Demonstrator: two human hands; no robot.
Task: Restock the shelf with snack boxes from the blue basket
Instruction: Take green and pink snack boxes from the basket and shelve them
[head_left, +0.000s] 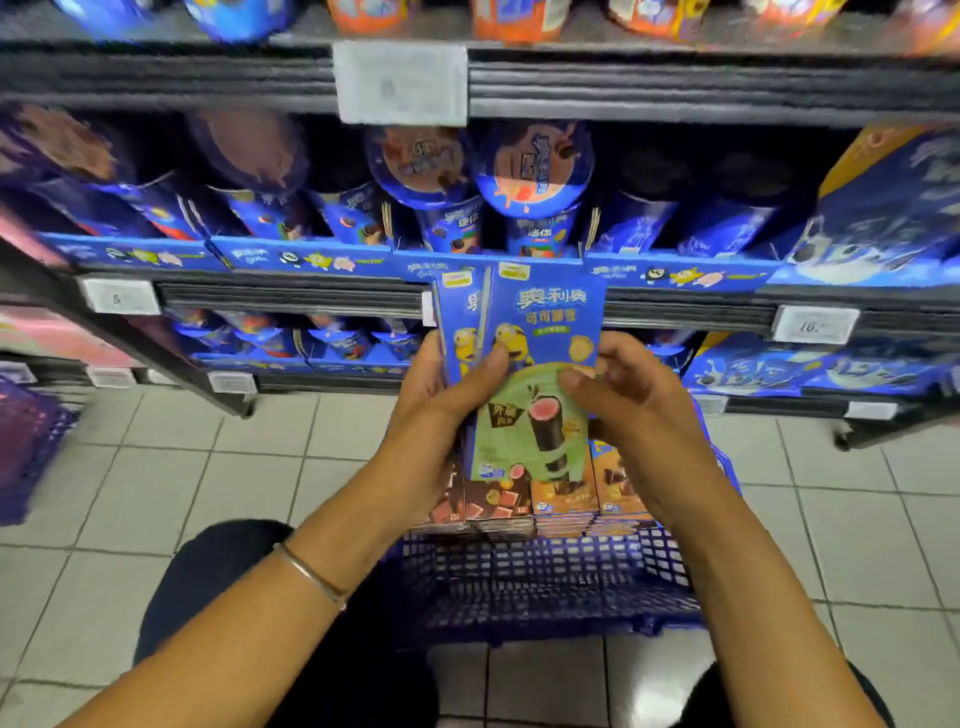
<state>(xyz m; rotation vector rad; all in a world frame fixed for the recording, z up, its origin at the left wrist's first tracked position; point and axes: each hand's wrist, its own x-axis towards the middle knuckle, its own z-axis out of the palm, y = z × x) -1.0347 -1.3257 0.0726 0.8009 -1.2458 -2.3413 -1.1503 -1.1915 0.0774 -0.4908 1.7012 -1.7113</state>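
Head view: my left hand (441, 395) and right hand (628, 395) are both closed around a small stack of boxes (540, 332), held upright above the basket (545, 582), in front of the shelf (322, 304). I judge the rear box could slide out, since my thumbs only pinch the front one.

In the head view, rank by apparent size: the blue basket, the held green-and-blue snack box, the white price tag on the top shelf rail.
1. blue basket
2. green-and-blue snack box, though it sits nearer the camera
3. white price tag
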